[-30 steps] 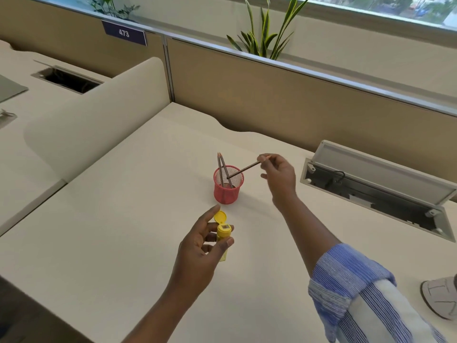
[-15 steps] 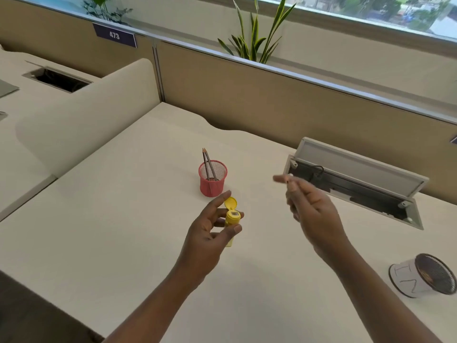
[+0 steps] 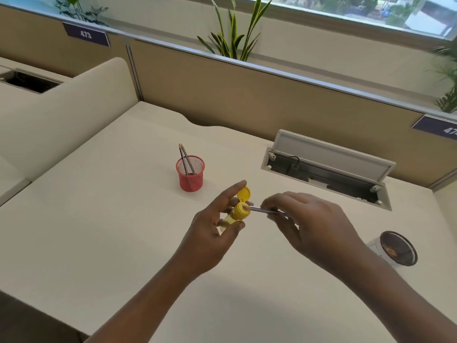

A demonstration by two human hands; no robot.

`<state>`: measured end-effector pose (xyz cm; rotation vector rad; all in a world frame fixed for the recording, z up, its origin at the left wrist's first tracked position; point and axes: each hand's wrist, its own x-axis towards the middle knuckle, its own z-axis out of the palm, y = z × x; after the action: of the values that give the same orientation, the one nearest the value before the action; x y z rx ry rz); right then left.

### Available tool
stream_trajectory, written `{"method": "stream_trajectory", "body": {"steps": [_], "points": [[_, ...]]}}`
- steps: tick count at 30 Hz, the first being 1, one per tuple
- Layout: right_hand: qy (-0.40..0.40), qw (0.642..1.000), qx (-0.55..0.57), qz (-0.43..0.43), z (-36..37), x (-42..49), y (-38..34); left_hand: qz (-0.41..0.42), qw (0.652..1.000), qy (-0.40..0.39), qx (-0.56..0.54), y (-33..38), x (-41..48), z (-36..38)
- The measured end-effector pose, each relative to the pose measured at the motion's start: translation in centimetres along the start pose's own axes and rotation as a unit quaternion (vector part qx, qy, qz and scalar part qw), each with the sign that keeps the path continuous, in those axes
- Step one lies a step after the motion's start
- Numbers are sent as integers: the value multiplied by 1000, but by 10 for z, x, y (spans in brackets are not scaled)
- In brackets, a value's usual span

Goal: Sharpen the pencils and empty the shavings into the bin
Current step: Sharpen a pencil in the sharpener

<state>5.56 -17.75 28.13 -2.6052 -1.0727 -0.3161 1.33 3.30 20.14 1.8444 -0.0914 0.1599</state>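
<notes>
Left hand (image 3: 212, 233): fingers clamped on yellow sharpener (image 3: 237, 214), flip lid open. Right hand (image 3: 314, 226): pinching pencil (image 3: 265, 210), tip at sharpener mouth. Two pencils (image 3: 185, 159) in red mesh cup (image 3: 190, 174). Bin (image 3: 395, 248) at right. Sharpening underway; emptying outstanding.

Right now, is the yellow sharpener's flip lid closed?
No, the flip lid stands hinged open above the yellow sharpener in the left hand, while the right hand feeds a pencil in.

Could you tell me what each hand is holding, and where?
Left hand: yellow sharpener, by its body. Right hand: pencil, gripped along its shaft.
</notes>
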Motion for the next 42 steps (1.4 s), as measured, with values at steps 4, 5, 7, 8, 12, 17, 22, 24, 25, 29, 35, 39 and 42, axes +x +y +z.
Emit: {"method": "stream_trajectory", "body": {"steps": [4, 5, 7, 8, 12, 17, 22, 24, 25, 29, 35, 39, 42], "points": [[-12, 1000, -8, -28, -3, 0, 9, 27, 997, -6, 70, 3, 0, -3], [-17, 999, -6, -29, -4, -1, 10, 33, 996, -14, 87, 5, 1, -4], [-29, 999, 6, -24, -4, -1, 12, 42, 993, -31, 104, 8, 2, -8], [-35, 999, 19, -17, -3, -1, 12, 44, 992, -38, 108, 10, 3, -9], [-39, 990, 127, 56, 3, -4, 15, 67, 992, -47, 95, 16, 11, -21], [-22, 939, 290, 185, 13, -14, 6, 59, 997, 28, -51, 14, 19, -31], [-14, 863, 420, 280, 33, -20, -20, 18, 959, 182, -215, 14, 14, -3], [-18, 827, 466, 315, 41, -22, -30, -8, 946, 212, -247, 13, 11, 8], [-16, 810, 485, 329, 44, -23, -35, -20, 945, 211, -248, 13, 9, 11], [16, 767, 535, 354, 47, -22, -43, -29, 969, 92, -226, 9, 2, 14], [23, 726, 586, 359, 45, -22, -50, -10, 971, 14, -237, 13, 0, 1], [46, 725, 578, 372, 47, -22, -55, -16, 967, -1, -252, 16, -3, 0], [49, 739, 556, 379, 49, -21, -57, -21, 962, 14, -271, 16, -5, 0]]}}
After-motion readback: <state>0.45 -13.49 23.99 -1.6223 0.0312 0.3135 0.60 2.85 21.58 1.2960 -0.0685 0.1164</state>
